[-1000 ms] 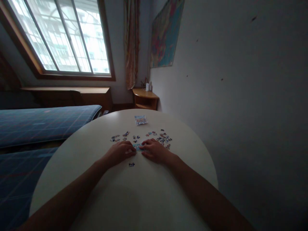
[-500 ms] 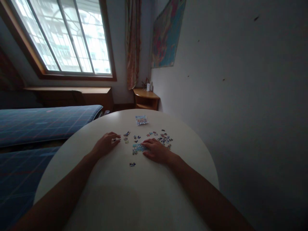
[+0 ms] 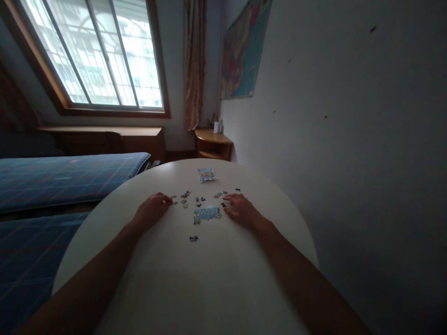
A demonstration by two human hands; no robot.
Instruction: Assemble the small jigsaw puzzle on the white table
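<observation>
A partly joined jigsaw puzzle (image 3: 207,213), mostly light blue, lies flat on the round white table (image 3: 167,270). My right hand (image 3: 240,210) rests just right of it, open, its fingers spread over a pile of loose puzzle pieces that it largely covers. My left hand (image 3: 153,209) is at the left of the pieces, thumb and fingertips drawn together. Whether a piece is between them is too small to tell. Several loose pieces (image 3: 185,200) lie right of my left fingers. A few dark pieces (image 3: 199,200) sit above the joined part.
A small printed picture sheet or packet (image 3: 207,174) lies toward the table's far side. One separate piece (image 3: 193,238) is nearer me. A bed with a blue plaid cover (image 3: 70,179) stands to the left, a wall (image 3: 349,163) to the right, and a corner shelf (image 3: 213,136) beyond.
My right hand has moved right and slightly up, off the joined puzzle and onto the loose pile, uncovering the puzzle's right part. My left fingers have drawn closer together.
</observation>
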